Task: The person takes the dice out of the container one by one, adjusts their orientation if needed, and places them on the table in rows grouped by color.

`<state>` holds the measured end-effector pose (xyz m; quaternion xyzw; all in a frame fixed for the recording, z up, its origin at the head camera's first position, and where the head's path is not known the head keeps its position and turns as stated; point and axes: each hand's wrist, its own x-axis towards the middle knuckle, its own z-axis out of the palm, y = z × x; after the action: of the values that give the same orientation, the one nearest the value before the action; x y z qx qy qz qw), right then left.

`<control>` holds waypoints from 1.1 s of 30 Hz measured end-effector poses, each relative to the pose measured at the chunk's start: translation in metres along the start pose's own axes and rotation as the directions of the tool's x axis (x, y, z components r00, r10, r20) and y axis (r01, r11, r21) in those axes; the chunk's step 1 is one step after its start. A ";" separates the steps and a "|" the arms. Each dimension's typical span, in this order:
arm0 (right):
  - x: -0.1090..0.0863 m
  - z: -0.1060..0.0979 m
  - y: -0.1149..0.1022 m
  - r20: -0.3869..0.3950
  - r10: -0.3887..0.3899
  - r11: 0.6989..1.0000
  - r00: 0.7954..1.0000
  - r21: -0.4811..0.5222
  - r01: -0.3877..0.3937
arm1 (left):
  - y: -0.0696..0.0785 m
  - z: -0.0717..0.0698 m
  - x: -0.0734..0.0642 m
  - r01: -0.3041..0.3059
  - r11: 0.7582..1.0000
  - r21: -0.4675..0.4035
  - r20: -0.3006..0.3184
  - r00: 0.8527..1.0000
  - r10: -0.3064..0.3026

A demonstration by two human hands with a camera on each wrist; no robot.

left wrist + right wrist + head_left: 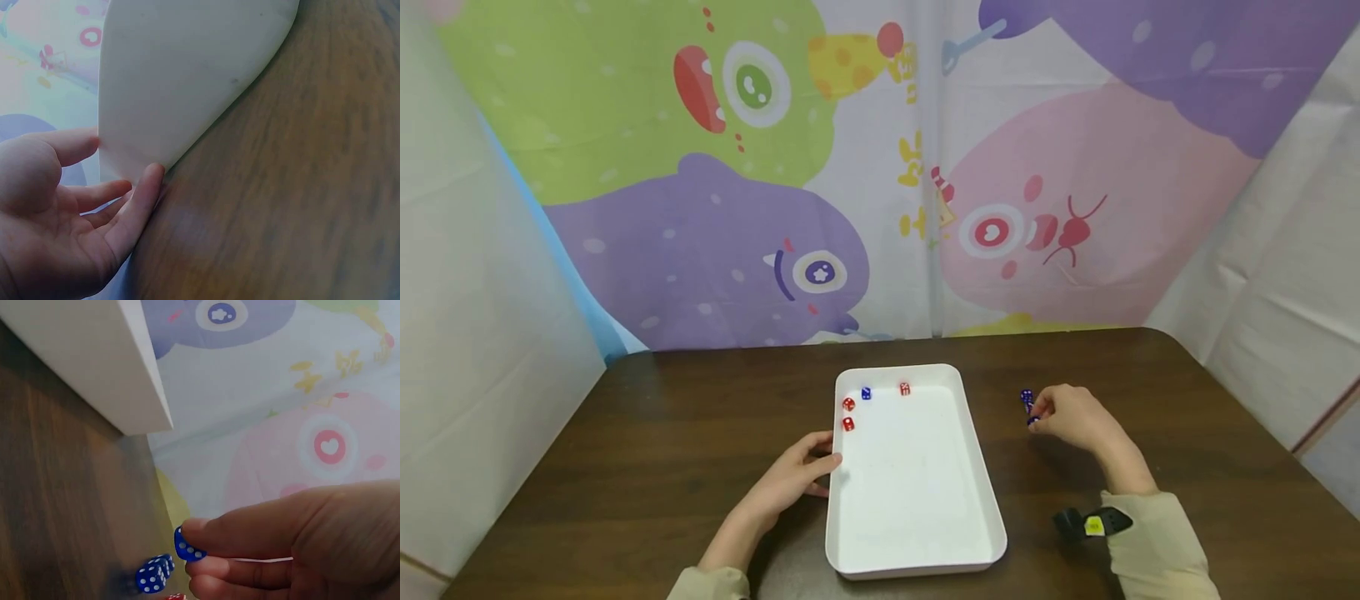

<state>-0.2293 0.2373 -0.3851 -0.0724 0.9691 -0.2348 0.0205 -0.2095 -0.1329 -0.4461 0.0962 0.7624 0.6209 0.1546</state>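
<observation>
My right hand (1075, 417) pinches a blue die (189, 547) with white dots between thumb and fingertips, to the right of the tray. In the right wrist view, more blue dice (152, 578) lie on the table just below it, and the edge of a red die (177, 597) shows at the bottom. A shallow white tray (917, 492) stands mid-table. My left hand (797, 471) holds its left side, thumb at the rim and fingers against the outer wall. Inside, near the far left corner, are a blue die (867, 393) and red dice (848, 424); another red die (905, 388) sits by the far wall.
The dark wooden table (700, 433) carries the tray and dice. Behind it hangs a curtain (895, 275) printed with cartoon creatures. A black strap (1093, 523) with a yellow mark is on the right wrist.
</observation>
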 end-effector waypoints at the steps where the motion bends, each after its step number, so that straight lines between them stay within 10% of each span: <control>1: 0.000 0.000 0.001 0.004 0.015 1.000 1.000 -0.007 -0.015 | 0.001 0.000 0.000 -0.002 1.000 0.002 0.001 1.000 0.002; 33: 0.006 0.015 0.016 0.025 0.137 0.987 0.990 -0.084 -0.135 | -0.001 -0.001 -0.001 0.009 1.000 -0.014 0.010 1.000 -0.009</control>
<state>-0.2367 0.2440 -0.4062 -0.0104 0.9802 -0.1919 0.0481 -0.2090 -0.1342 -0.4469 0.0948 0.7576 0.6251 0.1620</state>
